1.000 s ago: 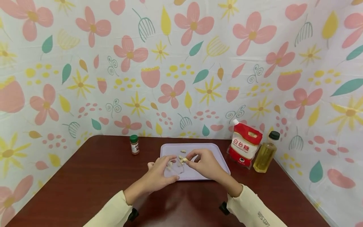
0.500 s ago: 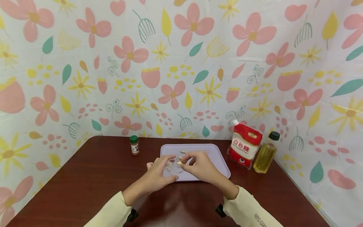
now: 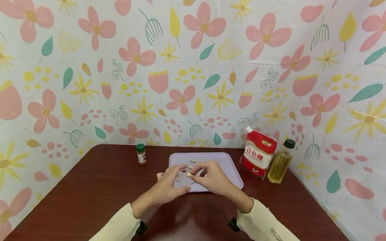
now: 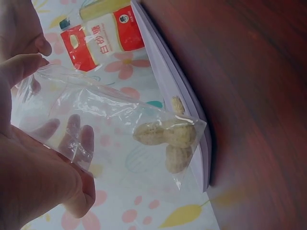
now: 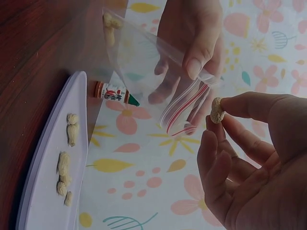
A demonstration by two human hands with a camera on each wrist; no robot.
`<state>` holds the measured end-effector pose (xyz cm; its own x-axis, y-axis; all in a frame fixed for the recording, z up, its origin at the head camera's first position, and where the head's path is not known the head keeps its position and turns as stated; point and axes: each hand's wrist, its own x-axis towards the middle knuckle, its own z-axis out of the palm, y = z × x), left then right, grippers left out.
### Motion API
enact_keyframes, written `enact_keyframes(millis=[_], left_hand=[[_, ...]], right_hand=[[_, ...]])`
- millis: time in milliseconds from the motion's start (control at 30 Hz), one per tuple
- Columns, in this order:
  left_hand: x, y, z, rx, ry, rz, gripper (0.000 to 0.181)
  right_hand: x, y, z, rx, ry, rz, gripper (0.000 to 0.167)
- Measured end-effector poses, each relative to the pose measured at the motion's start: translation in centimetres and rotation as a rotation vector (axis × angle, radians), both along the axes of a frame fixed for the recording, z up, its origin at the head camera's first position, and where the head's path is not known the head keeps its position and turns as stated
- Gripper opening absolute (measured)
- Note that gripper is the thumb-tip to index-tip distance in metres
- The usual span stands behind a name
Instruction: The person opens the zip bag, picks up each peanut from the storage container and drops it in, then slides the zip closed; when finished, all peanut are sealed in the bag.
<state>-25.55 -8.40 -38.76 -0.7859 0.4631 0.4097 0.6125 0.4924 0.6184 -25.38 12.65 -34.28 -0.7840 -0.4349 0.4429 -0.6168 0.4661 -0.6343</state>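
My left hand [image 3: 169, 185] holds a clear zip-lock bag [image 4: 110, 108] by its mouth, thumb on one side and fingers on the other. Peanuts [image 4: 165, 134] lie in the bag's bottom corner. Between thumb and fingertip, my right hand [image 3: 214, 179] pinches an unshelled peanut [image 5: 217, 111], close to the bag's red-striped opening. The bag hangs over the left part of a pale lilac tray [image 3: 224, 165]. Several more peanuts [image 5: 63, 170] rest on that tray, partly hidden by the hands in the head view.
A small green-capped spice jar [image 3: 141, 154] stands left of the tray on the dark wooden table [image 3: 99, 180]. To the right are a red-and-white sugar pouch [image 3: 258, 154] and an oil bottle [image 3: 280, 164]. A flower-print cloth [image 3: 181, 67] hangs behind.
My right hand has shifted slightly left and down with the peanut, away from the other peanuts and towards the bag's mouth. My left hand has stayed almost still.
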Motion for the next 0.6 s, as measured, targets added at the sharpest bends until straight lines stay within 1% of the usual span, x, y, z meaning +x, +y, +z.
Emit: enact_keyframes(millis=[100,300,433,600], left_hand=[[0.0,-0.04,-0.06,-0.006,-0.001,-0.003,0.068],[0.04,-0.08,0.05,-0.014,-0.002,0.002,0.067],[0.08,-0.11,0.06,-0.009,-0.015,-0.006,0.067],[0.12,0.02,0.06,-0.005,-0.011,-0.019,0.068]], right_hand=[[0.11,-0.05,0.05,0.002,-0.009,-0.007,0.005],[0.06,-0.24,-0.07,0.005,0.003,-0.024,0.007],[0.02,-0.46,-0.05,0.005,0.004,-0.034,0.009],[0.0,-0.55,-0.02,0.006,0.011,-0.04,0.005]])
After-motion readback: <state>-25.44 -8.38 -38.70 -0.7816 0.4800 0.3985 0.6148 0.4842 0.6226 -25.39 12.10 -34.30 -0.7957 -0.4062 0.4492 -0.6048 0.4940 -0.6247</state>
